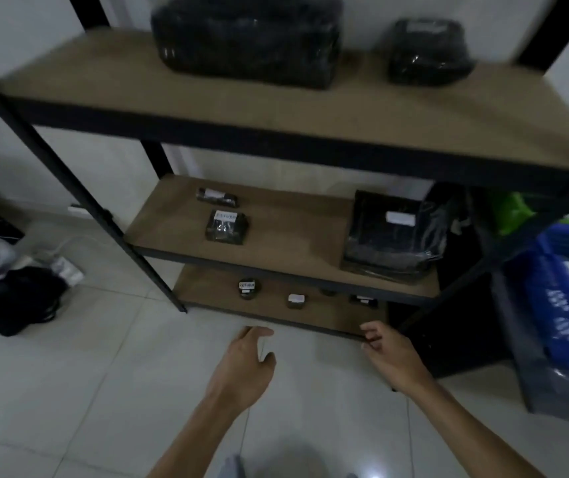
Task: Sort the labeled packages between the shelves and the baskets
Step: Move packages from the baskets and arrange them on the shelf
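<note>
Both hands [314, 360] empty, outstretched, loosely curled.

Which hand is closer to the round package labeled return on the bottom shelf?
Left. The left hand is just below the round package, empty over the floor; the right hand sits farther right, by the bottom shelf edge.

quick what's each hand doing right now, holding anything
Left hand: open, empty, held over the floor.
Right hand: fingers loosely curled, empty, at the bottom shelf front edge.
</note>
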Action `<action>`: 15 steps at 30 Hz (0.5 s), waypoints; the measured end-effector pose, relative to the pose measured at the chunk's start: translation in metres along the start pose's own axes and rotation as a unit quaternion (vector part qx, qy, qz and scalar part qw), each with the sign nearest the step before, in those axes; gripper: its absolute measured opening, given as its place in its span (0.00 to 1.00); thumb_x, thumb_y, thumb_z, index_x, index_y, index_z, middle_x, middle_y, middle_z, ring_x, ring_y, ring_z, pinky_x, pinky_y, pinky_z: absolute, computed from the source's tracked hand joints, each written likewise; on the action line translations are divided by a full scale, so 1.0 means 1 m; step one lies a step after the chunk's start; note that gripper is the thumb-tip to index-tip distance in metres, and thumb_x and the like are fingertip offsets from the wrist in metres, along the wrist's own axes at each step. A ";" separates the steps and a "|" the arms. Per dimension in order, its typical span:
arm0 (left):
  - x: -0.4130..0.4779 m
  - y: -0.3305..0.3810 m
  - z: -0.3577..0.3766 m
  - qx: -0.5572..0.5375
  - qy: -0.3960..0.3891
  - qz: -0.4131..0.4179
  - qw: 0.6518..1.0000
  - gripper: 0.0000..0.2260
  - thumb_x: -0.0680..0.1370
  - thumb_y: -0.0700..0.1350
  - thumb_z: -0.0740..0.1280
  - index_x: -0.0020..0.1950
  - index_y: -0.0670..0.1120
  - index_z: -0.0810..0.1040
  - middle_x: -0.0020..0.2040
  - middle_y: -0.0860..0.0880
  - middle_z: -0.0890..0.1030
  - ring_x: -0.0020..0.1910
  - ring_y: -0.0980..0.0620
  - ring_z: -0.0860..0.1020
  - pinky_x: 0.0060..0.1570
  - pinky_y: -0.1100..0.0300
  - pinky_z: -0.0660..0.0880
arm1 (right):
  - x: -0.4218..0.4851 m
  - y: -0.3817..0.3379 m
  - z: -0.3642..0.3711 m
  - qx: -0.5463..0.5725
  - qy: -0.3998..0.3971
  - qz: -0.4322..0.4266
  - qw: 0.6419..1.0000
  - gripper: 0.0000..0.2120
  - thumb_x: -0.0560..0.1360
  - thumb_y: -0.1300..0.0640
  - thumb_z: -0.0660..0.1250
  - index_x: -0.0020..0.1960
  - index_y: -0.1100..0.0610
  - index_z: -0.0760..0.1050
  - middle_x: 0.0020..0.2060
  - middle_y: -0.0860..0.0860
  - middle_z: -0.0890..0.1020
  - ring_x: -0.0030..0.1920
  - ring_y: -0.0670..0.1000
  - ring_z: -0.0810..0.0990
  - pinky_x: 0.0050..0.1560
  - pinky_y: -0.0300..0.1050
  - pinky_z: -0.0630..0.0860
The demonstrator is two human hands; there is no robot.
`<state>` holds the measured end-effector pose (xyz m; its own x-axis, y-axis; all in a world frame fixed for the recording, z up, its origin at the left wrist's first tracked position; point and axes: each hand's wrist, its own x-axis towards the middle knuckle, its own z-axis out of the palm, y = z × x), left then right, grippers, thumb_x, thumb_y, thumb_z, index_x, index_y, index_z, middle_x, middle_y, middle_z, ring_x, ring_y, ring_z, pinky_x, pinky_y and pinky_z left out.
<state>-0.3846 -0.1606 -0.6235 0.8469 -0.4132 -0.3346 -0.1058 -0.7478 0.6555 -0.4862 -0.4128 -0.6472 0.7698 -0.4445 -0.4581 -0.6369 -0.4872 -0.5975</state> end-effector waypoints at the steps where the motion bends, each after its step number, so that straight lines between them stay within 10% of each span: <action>1: 0.016 -0.019 0.008 -0.003 -0.005 -0.005 1.000 0.17 0.78 0.45 0.64 0.66 0.54 0.72 0.64 0.55 0.71 0.51 0.60 0.73 0.53 0.62 0.75 | 0.014 0.007 0.017 -0.004 0.001 0.004 1.000 0.14 0.79 0.58 0.64 0.65 0.51 0.73 0.56 0.49 0.78 0.55 0.48 0.78 0.58 0.40 0.73; 15: 0.219 -0.253 0.203 0.024 -0.053 0.033 0.998 0.15 0.78 0.46 0.64 0.64 0.57 0.72 0.64 0.58 0.71 0.52 0.63 0.75 0.52 0.66 0.75 | 0.233 0.135 0.225 -0.004 0.049 -0.010 0.999 0.13 0.80 0.56 0.63 0.64 0.51 0.71 0.54 0.46 0.75 0.51 0.45 0.73 0.44 0.34 0.69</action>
<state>-0.2782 -0.1679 -1.0001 0.7782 -0.5128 -0.3627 -0.1870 -0.7404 0.6456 -0.3829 -0.4128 -0.9826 0.7751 -0.5052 -0.3795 -0.6218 -0.5031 -0.6002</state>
